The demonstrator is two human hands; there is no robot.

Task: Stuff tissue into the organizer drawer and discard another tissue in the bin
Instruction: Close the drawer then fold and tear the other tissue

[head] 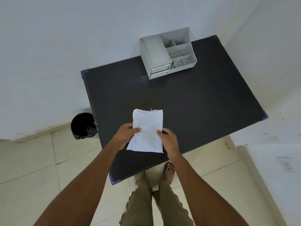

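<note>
Now: left hand point(126, 133) and right hand point(167, 137) pinch a flat white tissue point(147, 132) by its side edges above the black table point(195, 103), ready for crumpling | grey plastic organizer point(166, 53) drawers closed, well apart | black-lined bin point(83, 125) waits beside the table

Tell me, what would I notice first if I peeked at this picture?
You'd spot the white tissue first, held over the near part of the black table by the left hand and right hand. Next comes the grey organizer at the table's far edge by the wall, its two little drawers closed. A black bin stands on the floor to the table's left.
</note>
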